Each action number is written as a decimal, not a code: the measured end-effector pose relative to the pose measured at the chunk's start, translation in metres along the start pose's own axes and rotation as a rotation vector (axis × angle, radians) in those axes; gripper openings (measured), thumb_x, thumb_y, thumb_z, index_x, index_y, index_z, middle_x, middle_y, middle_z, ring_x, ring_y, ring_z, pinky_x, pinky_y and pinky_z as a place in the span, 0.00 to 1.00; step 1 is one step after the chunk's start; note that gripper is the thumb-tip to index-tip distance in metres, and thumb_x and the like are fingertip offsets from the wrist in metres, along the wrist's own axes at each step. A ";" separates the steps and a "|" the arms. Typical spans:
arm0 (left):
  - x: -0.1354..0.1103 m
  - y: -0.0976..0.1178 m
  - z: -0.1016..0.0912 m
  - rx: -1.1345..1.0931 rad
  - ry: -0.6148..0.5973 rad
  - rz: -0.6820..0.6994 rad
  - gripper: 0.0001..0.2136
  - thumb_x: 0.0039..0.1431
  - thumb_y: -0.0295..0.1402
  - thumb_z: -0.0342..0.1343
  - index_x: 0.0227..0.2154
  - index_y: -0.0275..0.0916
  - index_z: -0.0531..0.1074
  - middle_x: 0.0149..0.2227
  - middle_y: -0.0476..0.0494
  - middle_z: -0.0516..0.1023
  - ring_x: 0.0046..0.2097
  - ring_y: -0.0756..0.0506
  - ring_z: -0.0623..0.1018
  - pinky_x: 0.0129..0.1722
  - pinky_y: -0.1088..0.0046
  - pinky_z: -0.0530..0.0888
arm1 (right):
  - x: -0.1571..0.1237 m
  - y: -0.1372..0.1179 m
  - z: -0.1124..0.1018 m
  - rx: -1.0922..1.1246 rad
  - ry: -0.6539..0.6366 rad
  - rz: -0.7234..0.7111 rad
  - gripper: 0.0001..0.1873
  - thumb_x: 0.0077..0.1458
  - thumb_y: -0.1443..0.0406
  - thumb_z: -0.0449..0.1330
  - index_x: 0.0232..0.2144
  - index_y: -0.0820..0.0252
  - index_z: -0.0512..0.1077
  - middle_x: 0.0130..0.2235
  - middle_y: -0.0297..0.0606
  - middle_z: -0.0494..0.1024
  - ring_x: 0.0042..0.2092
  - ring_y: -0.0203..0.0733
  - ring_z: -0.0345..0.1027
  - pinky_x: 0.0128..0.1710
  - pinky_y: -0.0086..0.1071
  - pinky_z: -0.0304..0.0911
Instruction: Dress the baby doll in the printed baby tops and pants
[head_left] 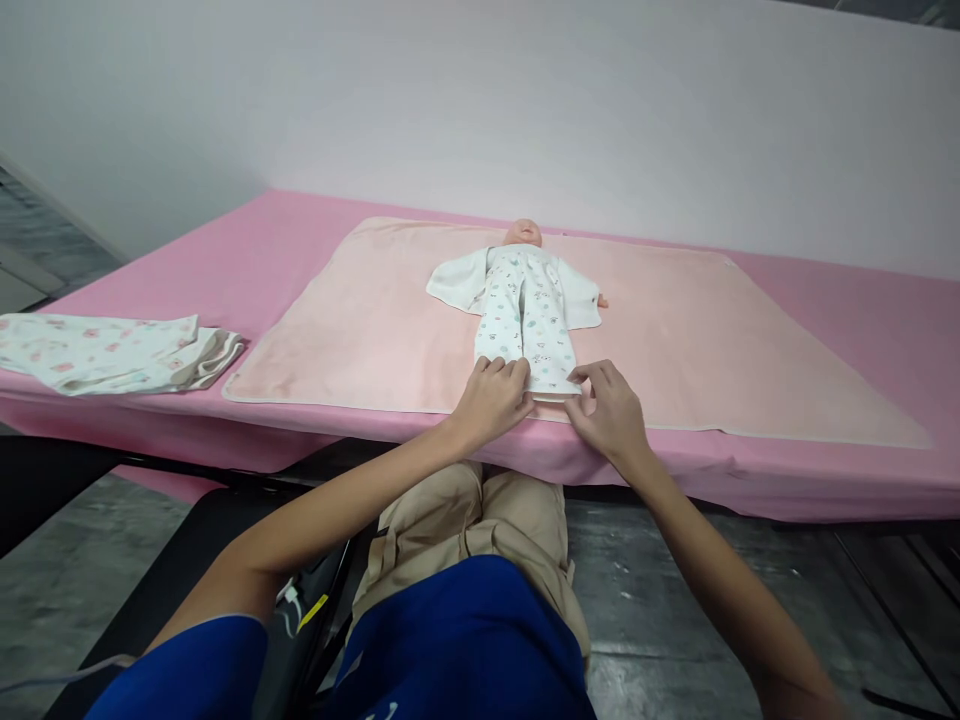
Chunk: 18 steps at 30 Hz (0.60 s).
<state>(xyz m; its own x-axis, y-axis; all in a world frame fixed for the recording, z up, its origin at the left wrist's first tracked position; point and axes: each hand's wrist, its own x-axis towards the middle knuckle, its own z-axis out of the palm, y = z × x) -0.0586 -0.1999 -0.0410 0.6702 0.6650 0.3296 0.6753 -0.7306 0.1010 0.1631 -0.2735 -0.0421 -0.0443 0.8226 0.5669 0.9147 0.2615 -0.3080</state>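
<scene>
A baby doll [524,233] lies on its back, head toward the wall, in a white top with wide sleeves [459,281]. Over its body down to the front are white printed baby trousers [511,300], legs side by side. My left hand [493,398] is closed on the lower hem, its fingers curled over the cloth between the two legs. At the outer corner of the right-hand leg, my right hand [609,408] pinches the hem between thumb and forefinger. One small doll hand [602,300] sticks out of the right-hand sleeve.
A peach mat [360,330] lies under the doll on a pink-covered table [225,240]. Folded printed cloth [112,352] rests at the table's left front edge. A white wall [480,110] stands behind. A black chair [187,590] is at lower left.
</scene>
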 end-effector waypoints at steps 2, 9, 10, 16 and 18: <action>-0.010 -0.005 -0.006 -0.060 -0.041 0.014 0.05 0.72 0.31 0.52 0.45 0.38 0.71 0.43 0.39 0.84 0.47 0.36 0.80 0.50 0.55 0.68 | 0.003 0.006 -0.012 0.017 -0.047 -0.072 0.10 0.62 0.66 0.61 0.47 0.55 0.73 0.48 0.45 0.79 0.48 0.55 0.75 0.48 0.45 0.70; 0.019 -0.099 -0.014 -0.218 0.059 -0.054 0.08 0.74 0.36 0.50 0.46 0.40 0.72 0.49 0.38 0.82 0.50 0.36 0.76 0.51 0.55 0.70 | 0.062 0.082 -0.019 0.028 -0.102 0.056 0.09 0.70 0.58 0.59 0.44 0.54 0.77 0.46 0.43 0.82 0.45 0.53 0.75 0.48 0.47 0.68; 0.034 -0.120 -0.007 -0.193 0.100 -0.078 0.09 0.74 0.36 0.50 0.47 0.39 0.73 0.51 0.36 0.82 0.52 0.34 0.75 0.54 0.53 0.71 | 0.076 0.095 -0.008 0.019 -0.132 0.062 0.09 0.70 0.58 0.59 0.44 0.54 0.77 0.47 0.44 0.82 0.47 0.54 0.75 0.49 0.47 0.68; 0.110 -0.217 0.048 -0.231 0.019 0.013 0.17 0.67 0.38 0.54 0.56 0.39 0.74 0.64 0.33 0.77 0.65 0.31 0.71 0.66 0.48 0.68 | 0.144 0.144 0.068 0.108 -0.383 -0.210 0.15 0.70 0.58 0.57 0.52 0.56 0.77 0.60 0.51 0.78 0.62 0.62 0.70 0.64 0.57 0.64; 0.116 -0.225 0.059 -0.300 -0.041 0.100 0.18 0.69 0.38 0.52 0.58 0.40 0.73 0.66 0.35 0.76 0.66 0.32 0.71 0.67 0.49 0.68 | 0.149 0.146 0.081 0.131 -0.413 -0.205 0.17 0.67 0.61 0.57 0.54 0.56 0.74 0.61 0.52 0.76 0.62 0.63 0.69 0.60 0.56 0.66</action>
<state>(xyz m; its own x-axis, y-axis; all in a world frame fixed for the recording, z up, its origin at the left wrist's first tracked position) -0.1146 0.0512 -0.0803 0.7447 0.5887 0.3144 0.4885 -0.8018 0.3444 0.2577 -0.0716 -0.0641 -0.3987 0.8721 0.2836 0.8132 0.4792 -0.3304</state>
